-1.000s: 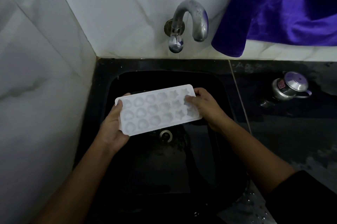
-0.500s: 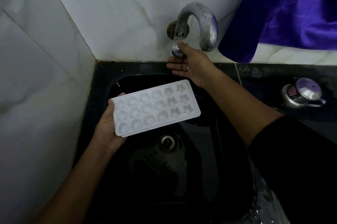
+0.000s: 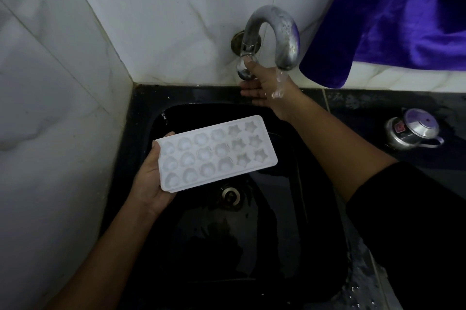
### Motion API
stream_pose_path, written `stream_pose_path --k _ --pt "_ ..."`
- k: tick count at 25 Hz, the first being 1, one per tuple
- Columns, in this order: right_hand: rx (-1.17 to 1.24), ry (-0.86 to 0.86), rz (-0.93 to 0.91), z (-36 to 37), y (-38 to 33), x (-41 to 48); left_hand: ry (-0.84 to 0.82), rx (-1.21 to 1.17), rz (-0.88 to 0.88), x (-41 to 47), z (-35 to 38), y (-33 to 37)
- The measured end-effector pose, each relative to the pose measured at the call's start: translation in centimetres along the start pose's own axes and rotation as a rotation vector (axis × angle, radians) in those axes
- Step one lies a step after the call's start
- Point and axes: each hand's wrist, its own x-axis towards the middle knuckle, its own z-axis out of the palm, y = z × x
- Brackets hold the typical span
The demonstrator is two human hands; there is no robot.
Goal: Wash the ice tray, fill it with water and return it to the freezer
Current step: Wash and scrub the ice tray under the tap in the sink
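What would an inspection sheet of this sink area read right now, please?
Surface: black sink, wet, drain visible; wet black counter to its right.
Job's things: white ice tray held over the sink, cavities up; the water stream falls at the right hand, not onto the tray.
Clutter: metal pot on the counter.
Grippers: left hand grips the tray's end; right hand holds the tap knob.
Cables: nothing seen.
Surroundings: white wall tiles, curved tap, hanging purple cloth.

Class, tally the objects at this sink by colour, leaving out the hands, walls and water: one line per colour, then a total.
White: 1, the ice tray
Silver: 2, the tap and the small metal pot
Purple: 1, the cloth
Black: 1, the sink
Total: 5
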Motion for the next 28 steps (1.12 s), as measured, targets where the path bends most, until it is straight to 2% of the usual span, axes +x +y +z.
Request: stream_pose_path --k 3,6,12,18,20,22,24,25,28 --pt "-0.051 0.025 0.071 -0.7 1.7 -2.5 -0.033 -0.023 0.004 0.0 -0.6 -0.4" --pt "-0.103 -0.046 0.074 -1.7 6.5 -5.6 -0.017 -0.060 0.022 0.4 -1.5 -0.8" --pt "0.150 -0.124 0.022 -2.3 11.7 -7.8 0.018 -0.085 -0.020 -0.5 -1.7 -1.4" --pt "0.045 0.104 -0.061 -0.2 10.3 -7.6 -0.037 -0.105 0.034 -3.1 0.5 -1.3" --pt "0.070 0.032 -0.076 -0.2 9.1 -7.8 0.015 -0.127 0.062 -2.7 0.0 -0.8" --pt "0.206 -0.128 -0.046 -0.8 8.3 -8.4 0.042 -0.191 0.032 -2.0 -1.0 -0.1" --pt "0.301 -0.230 -0.025 -1.4 8.5 -8.7 -0.008 -0.222 0.002 -1.8 -1.6 0.0" --pt "0.251 -0.196 -0.050 -1.4 8.9 -8.5 -0.052 -0.231 -0.019 -2.2 -1.3 -0.1" --pt "-0.049 0.052 -0.121 -1.2 9.3 -7.4 -0.064 -0.203 -0.018 -2.1 -0.4 -1.1"
